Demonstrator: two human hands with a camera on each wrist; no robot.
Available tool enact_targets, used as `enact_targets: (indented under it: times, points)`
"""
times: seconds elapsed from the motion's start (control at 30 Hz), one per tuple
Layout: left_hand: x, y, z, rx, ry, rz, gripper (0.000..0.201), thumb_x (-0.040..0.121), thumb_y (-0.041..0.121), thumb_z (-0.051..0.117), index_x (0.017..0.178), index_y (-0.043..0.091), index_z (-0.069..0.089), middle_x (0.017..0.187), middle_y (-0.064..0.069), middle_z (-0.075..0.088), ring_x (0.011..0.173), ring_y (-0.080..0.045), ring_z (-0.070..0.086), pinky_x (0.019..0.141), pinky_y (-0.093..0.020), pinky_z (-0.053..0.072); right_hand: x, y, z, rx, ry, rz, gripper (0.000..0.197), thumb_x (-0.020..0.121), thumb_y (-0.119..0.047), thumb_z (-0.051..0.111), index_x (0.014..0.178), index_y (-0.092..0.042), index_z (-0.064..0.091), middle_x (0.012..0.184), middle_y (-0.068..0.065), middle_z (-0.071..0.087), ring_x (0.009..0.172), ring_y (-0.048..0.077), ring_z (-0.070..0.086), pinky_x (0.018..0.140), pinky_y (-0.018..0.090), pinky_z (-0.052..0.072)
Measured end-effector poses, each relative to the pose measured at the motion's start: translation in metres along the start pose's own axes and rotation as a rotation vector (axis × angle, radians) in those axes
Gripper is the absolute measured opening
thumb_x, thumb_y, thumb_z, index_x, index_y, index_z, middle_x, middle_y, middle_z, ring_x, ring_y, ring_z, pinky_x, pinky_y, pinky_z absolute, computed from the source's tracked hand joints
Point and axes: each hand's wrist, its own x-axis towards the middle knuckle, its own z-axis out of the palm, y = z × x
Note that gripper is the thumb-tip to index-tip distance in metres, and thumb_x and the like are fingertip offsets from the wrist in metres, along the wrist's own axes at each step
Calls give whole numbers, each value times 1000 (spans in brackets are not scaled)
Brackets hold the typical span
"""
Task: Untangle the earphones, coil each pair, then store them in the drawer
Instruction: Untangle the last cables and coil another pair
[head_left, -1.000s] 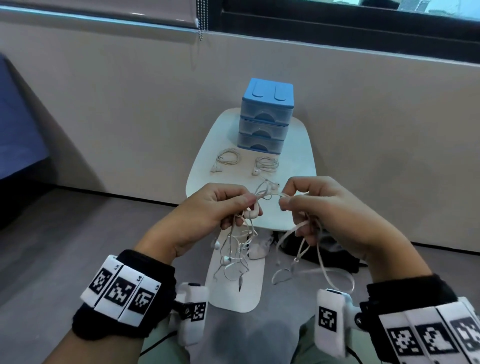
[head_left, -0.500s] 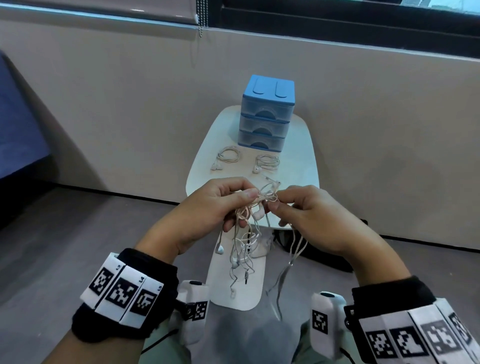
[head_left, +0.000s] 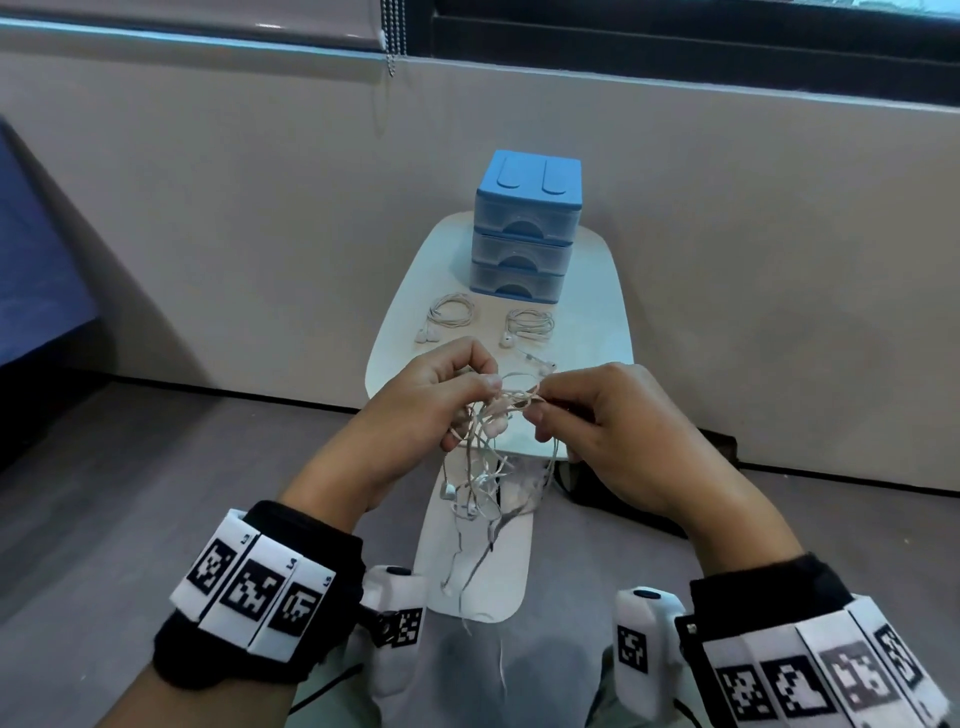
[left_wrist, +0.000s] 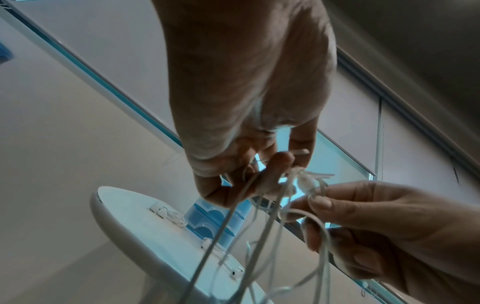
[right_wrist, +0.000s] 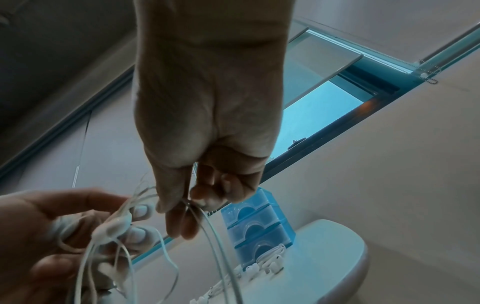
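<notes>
Tangle of earphones (head_left: 485, 457) hangs at frame centre, in the air below both hands, short of the desk (head_left: 597, 332). Left hand (head_left: 426, 410) fingers pinch the knot's top; right hand (head_left: 618, 441) fingers pinch a strand beside it. Risk: pulling hard likely cinches the knot. A slipped pinch drops it floorward. Two coiled pairs (head_left: 451, 317) lie before the drawer unit (head_left: 524, 228).

A white tangle of earphones (head_left: 488, 457) hangs knotted in mid-air, cords trailing down. Two coiled pairs (head_left: 451, 317) (head_left: 530, 325) lie side by side on the desk (head_left: 597, 332) — just before the blue drawer unit (head_left: 524, 228), drawers closed.
</notes>
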Motion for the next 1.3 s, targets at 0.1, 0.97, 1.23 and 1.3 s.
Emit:
enact_targets:
  times: [0.1, 0.97, 1.23, 1.3]
  points:
    - [3, -1, 1, -9, 53, 3, 23, 101, 12, 56, 79, 19, 56, 62, 11, 56, 54, -9, 39, 49, -20, 32, 0, 0, 0, 193, 54, 20, 9, 91, -18, 76, 86, -23, 71, 69, -3, 72, 55, 13, 65, 62, 30, 55]
    - [6, 5, 3, -72, -29, 25, 17, 105, 20, 57, 93, 9, 62, 77, -6, 62, 56, -20, 62, 58, -28, 53, -2, 4, -14, 541, 6, 86, 13, 78, 3, 83, 88, -5, 81, 83, 16, 78, 82, 27, 76, 84, 37, 61]
    - [-1, 6, 2, -83, -231, 49, 42, 88, 16, 78, 123, 21, 56, 91, -8, 62, 77, -26, 67, 79, -37, 58, 3, 6, -15, 314, 53, 138, 6, 84, -8, 82, 82, -13, 82, 68, 2, 75, 67, 17, 75, 66, 27, 57]
    - [-1, 4, 4, -48, -206, 78, 38, 89, 5, 78, 120, 20, 61, 93, -8, 61, 75, -27, 69, 79, -39, 58, 3, 6, -17, 276, 50, 144, 7, 84, -10, 82, 80, -15, 82, 68, 2, 75, 65, 18, 74, 66, 31, 61]
